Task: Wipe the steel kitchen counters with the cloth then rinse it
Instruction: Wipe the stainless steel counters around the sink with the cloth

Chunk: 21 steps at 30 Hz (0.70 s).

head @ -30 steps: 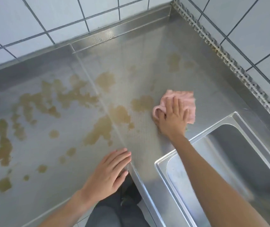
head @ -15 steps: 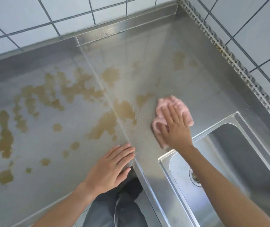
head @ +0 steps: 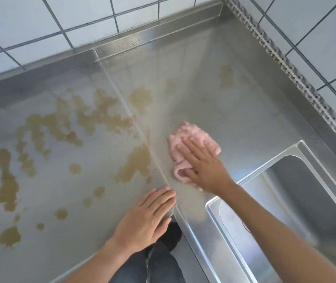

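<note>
Left hand (head: 145, 219) flat, fingers straight, on the brushed steel tabletop (head: 244, 111) at its near edge; right hand (head: 205, 166), grip spread, presses the crumpled pink cloth (head: 191, 135) just left of the steel sink basin (head: 314, 201); brown spill patches (head: 101, 117) beyond

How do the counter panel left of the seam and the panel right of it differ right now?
The left panel carries many large brown stains; the right panel shows only a few faint ones toward the back. The left hand rests flat and bare on the left panel, while the right hand presses the pink cloth on the right one. Only the right panel borders the sink. Both are steel.
</note>
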{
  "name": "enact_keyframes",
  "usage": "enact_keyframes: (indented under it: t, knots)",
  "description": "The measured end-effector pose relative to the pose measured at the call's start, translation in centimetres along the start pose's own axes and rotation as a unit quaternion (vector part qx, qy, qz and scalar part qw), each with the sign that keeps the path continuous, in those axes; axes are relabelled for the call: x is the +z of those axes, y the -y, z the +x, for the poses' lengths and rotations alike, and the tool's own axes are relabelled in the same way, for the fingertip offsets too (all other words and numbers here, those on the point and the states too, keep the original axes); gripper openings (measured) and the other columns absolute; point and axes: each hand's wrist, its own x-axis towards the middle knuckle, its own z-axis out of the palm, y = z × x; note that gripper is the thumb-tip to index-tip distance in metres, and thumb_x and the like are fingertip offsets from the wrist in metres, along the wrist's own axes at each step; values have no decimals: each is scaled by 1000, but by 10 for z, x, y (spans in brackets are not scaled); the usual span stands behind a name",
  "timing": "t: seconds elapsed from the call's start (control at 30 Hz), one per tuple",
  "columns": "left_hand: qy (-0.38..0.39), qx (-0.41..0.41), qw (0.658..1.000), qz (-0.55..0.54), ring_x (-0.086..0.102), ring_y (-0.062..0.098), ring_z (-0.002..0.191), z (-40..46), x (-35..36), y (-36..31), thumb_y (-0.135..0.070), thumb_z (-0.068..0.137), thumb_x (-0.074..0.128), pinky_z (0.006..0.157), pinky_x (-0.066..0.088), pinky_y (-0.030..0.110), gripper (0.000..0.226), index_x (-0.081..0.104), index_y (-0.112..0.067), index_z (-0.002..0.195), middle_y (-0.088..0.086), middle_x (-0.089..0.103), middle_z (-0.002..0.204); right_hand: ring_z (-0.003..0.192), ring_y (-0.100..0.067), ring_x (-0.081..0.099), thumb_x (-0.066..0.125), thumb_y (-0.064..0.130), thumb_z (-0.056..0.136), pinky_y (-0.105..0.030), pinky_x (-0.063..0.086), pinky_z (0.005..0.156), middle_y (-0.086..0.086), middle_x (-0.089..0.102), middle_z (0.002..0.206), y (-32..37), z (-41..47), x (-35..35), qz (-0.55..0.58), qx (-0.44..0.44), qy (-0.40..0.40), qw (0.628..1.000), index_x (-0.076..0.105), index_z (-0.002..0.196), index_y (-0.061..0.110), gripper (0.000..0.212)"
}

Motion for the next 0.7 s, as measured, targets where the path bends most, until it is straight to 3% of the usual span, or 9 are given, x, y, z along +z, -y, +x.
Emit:
enact_keyframes:
  t: [0.13, 0.23, 0.3, 0.47, 0.6, 0.7]
  knots:
    - [1, -1, 1000, -9, 28, 16, 160, 0, 0, 0, -37, 107, 51, 126, 32, 42, 49, 55, -15, 151, -1, 43, 166, 161, -20, 3, 33, 59, 99, -46, -2, 130, -1, 14, 174, -34, 13, -18, 30, 197, -55, 978, 23, 164, 24, 75]
    - [2, -1, 1000, -20, 27, 16, 161, -1, 1, 1, -36, 107, 51, 127, 31, 42, 48, 54, -15, 150, -1, 42, 166, 161, -23, -4, 38, 48, 107, -52, -6, 128, -3, 4, 175, -4, 71, -19, 80, 369, -103, 920, 14, 166, 27, 67]
    - [2, 0, 1000, -22, 27, 17, 161, -1, 1, 1, -36, 107, 50, 127, 30, 42, 48, 54, -15, 150, -1, 43, 166, 161, -23, -7, 35, 49, 108, -55, -8, 127, -3, 0, 175, 29, 111, -17, 97, 399, -117, 904, 12, 166, 30, 66]
    - [-2, -1, 999, -38, 34, 19, 156, -1, 2, 1, -37, 109, 47, 131, 25, 40, 48, 49, -15, 152, 1, 47, 161, 161, -21, -10, 40, 51, 105, -54, -9, 128, -1, -1, 175, 112, 128, 6, 53, 179, -60, 981, 11, 166, 30, 70]
    - [-8, 8, 999, -48, 46, 23, 147, -1, -1, 3, -35, 108, 47, 131, 24, 39, 47, 51, -13, 150, 3, 53, 153, 161, -24, 4, 53, 51, 102, -51, -1, 130, -2, 13, 173, 109, 61, 16, 31, 12, -22, 999, 23, 164, 25, 74]
    - [-5, 13, 999, -49, 36, 22, 156, -1, -2, 3, -34, 108, 48, 130, 25, 40, 49, 51, -12, 151, 4, 47, 163, 161, -21, 1, 55, 50, 102, -51, 2, 130, 0, 11, 173, 65, 26, 8, 14, 27, -3, 1000, 21, 164, 27, 74]
